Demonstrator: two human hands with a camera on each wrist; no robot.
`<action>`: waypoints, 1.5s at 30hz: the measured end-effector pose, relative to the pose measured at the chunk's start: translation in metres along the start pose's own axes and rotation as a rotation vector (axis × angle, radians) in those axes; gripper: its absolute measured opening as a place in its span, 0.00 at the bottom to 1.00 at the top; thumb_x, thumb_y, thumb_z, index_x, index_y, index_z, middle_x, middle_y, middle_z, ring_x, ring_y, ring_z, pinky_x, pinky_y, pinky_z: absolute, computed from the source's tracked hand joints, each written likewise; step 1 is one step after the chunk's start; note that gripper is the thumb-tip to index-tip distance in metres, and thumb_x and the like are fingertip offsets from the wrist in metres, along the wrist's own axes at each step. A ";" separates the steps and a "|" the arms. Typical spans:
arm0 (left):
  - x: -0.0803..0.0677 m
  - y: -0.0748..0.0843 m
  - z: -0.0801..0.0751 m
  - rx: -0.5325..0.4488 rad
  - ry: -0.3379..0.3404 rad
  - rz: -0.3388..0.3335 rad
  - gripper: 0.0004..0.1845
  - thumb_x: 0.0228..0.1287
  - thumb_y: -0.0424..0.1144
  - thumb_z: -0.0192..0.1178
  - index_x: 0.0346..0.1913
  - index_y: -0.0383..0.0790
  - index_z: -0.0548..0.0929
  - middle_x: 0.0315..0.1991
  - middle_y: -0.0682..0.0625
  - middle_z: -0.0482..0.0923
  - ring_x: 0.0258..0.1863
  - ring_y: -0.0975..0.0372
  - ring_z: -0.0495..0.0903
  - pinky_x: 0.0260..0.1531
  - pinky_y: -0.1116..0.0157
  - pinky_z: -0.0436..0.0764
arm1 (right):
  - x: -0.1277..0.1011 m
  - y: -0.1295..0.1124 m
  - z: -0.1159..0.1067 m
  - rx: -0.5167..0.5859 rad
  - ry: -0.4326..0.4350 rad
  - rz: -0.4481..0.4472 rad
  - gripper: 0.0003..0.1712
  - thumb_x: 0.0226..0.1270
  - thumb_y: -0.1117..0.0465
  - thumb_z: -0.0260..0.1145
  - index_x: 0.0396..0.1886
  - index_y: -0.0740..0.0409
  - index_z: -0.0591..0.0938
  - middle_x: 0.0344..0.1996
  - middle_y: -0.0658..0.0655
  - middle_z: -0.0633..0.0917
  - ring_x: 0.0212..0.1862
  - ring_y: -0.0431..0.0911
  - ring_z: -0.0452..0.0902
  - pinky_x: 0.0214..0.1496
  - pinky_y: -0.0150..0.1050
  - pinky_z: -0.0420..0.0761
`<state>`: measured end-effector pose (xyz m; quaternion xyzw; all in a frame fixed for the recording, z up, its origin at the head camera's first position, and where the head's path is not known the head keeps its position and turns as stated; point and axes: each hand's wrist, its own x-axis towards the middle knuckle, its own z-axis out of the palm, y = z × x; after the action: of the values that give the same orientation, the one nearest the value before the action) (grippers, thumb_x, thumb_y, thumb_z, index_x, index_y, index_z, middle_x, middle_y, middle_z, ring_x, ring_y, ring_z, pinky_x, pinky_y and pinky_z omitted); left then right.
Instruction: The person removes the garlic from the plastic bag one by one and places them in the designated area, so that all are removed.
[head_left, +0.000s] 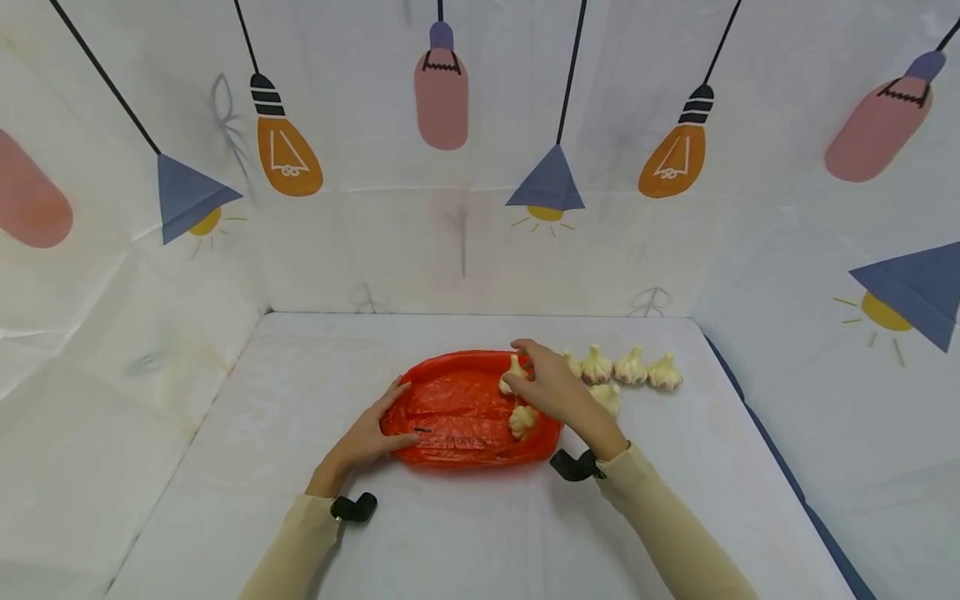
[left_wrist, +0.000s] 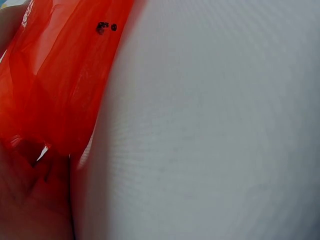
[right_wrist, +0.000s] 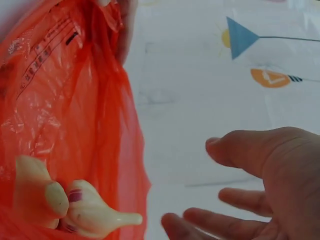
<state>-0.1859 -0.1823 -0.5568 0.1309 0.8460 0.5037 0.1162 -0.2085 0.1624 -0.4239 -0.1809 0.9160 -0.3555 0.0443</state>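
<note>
Hands on either end of a red plastic bag (head_left: 457, 412) lying flat on the counter (head_left: 465, 533). Left hand (head_left: 367, 437) laid along the bag's left edge, fingers fairly straight on the film; cannot tell whether the thumb pinches it. Right hand (head_left: 558, 392) over the bag's right end, spread and slack in the right wrist view, holding nothing, fingertips just beside the far garlic bulb (head_left: 513, 372). Near garlic bulb (head_left: 522, 419) close under the wrist. Cannot tell whether these two lie on the film or inside the mouth. Five loose bulbs (head_left: 631, 367) on the counter to the right, four in a row, one nearer.

Judged from this, filling the bag bulb by bulb. To do it well:
- Keep the left edge pinned, so the thin film neither slides nor bunches.
- Lift the upper layer at the mouth before pushing a bulb in.
- Take one bulb at a time, by its body rather than its stem.
- Seat each bulb deep, away from the mouth, to stop it rolling back out.
</note>
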 end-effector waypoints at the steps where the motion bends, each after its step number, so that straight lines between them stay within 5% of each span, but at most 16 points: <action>1: 0.000 0.000 0.000 -0.001 -0.001 -0.002 0.55 0.58 0.52 0.76 0.83 0.53 0.55 0.86 0.55 0.39 0.84 0.47 0.40 0.78 0.36 0.49 | 0.003 0.001 0.001 -0.007 -0.013 0.015 0.34 0.74 0.52 0.65 0.73 0.61 0.70 0.62 0.66 0.82 0.51 0.55 0.84 0.52 0.50 0.86; 5: 0.001 0.002 -0.001 0.005 0.004 -0.005 0.55 0.58 0.53 0.76 0.83 0.53 0.55 0.86 0.55 0.39 0.84 0.47 0.41 0.78 0.36 0.49 | 0.017 0.005 0.007 -0.050 -0.089 0.079 0.36 0.71 0.54 0.62 0.74 0.66 0.67 0.40 0.63 0.86 0.32 0.49 0.80 0.37 0.41 0.81; 9: 0.002 0.002 -0.001 0.008 0.000 -0.008 0.55 0.58 0.53 0.76 0.83 0.53 0.55 0.86 0.55 0.39 0.84 0.47 0.41 0.78 0.36 0.48 | 0.027 0.010 0.014 -0.078 -0.147 0.142 0.37 0.68 0.55 0.64 0.71 0.70 0.66 0.30 0.59 0.80 0.27 0.46 0.73 0.29 0.37 0.74; 17: 0.002 0.000 0.000 0.005 -0.007 -0.008 0.55 0.58 0.52 0.76 0.83 0.53 0.55 0.86 0.54 0.39 0.84 0.47 0.40 0.78 0.37 0.48 | 0.039 0.009 0.028 -0.048 -0.217 0.089 0.36 0.70 0.57 0.67 0.72 0.68 0.67 0.36 0.59 0.82 0.31 0.47 0.75 0.32 0.37 0.75; 28: 0.003 0.002 0.002 -0.007 -0.008 -0.045 0.53 0.59 0.53 0.75 0.83 0.55 0.56 0.86 0.55 0.39 0.84 0.48 0.40 0.78 0.37 0.50 | 0.051 0.002 0.051 -0.023 -0.328 -0.084 0.36 0.68 0.64 0.71 0.73 0.64 0.69 0.68 0.66 0.77 0.58 0.54 0.81 0.61 0.51 0.82; 37: 0.003 0.005 0.000 -0.002 -0.008 -0.041 0.53 0.59 0.52 0.75 0.83 0.55 0.56 0.85 0.55 0.40 0.84 0.48 0.41 0.78 0.38 0.50 | 0.058 0.000 0.066 0.010 -0.342 -0.097 0.33 0.65 0.61 0.75 0.69 0.59 0.75 0.65 0.60 0.80 0.62 0.53 0.79 0.63 0.49 0.82; 45: 0.004 0.005 0.001 -0.006 -0.023 -0.063 0.53 0.60 0.53 0.74 0.83 0.56 0.55 0.86 0.55 0.39 0.84 0.48 0.40 0.78 0.37 0.50 | 0.058 0.013 0.081 0.044 -0.292 -0.004 0.29 0.63 0.57 0.77 0.63 0.55 0.79 0.59 0.56 0.83 0.52 0.47 0.78 0.56 0.44 0.83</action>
<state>-0.1885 -0.1783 -0.5526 0.1095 0.8468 0.5008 0.1420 -0.2499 0.0989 -0.4896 -0.2313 0.8914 -0.3455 0.1803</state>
